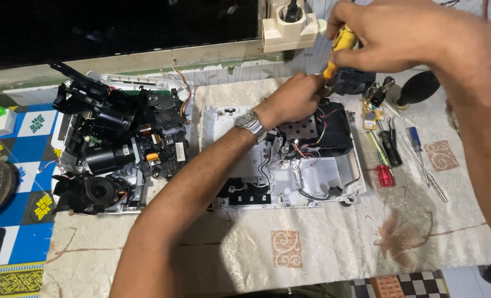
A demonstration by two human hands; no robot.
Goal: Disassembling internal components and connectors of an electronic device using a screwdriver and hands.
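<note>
Cloth-covered desk (312,248) carries the opened white projector chassis (289,182), where my left hand (289,102) pinches the yellow screwdriver (339,47) shaft and my right hand (394,33) grips its handle, loosening a rear screw; steady downward pressure comes next.

A: Where can a hand pass around the open white casing (289,182)?

B: In front of it the cream cloth (289,248) lies bare down to the near edge. That is the widest way in.

A: And to the right?

B: Loose screwdrivers (392,152) lie close beside the casing, with a small circuit board (372,113) and a black blower bulb (419,88) behind them. Little room there.

A: The left?

B: The black optical assembly (118,146) stands close by, leaving only a thin gap.

A: Behind?

B: The left hand (292,99) and right hand (389,30) with a yellow screwdriver (338,49) crowd the far corner, below a wall socket (289,27).
</note>
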